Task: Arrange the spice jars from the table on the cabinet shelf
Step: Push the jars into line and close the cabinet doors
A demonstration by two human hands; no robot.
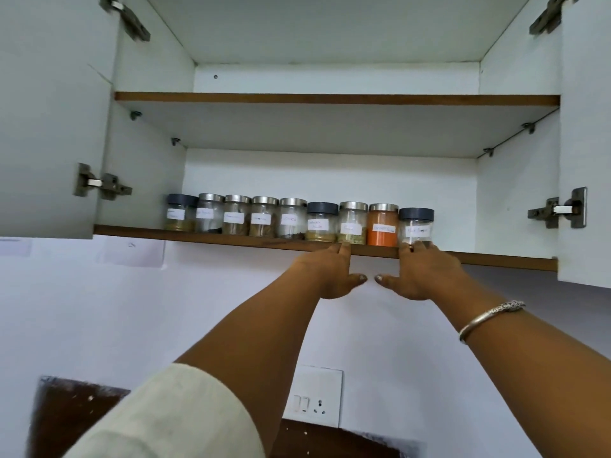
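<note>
Your left hand [330, 272] and right hand [426, 272] are open, fingertips touching the spice jars [352, 223] just above them; any backward drag could tip one off the shelf [198, 235].

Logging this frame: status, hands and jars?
Left hand open, fingertips at lower shelf edge. Right hand open, fingers at rightmost jar. Nine jars in row. Nothing obstructing.

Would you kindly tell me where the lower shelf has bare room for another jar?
The lower shelf is bare from the rightmost dark-lidded jar to the right wall; a narrower patch lies between the leftmost jar and the left wall. The row of nine jars is packed side by side, with the left hand and right hand at its right end.
</note>
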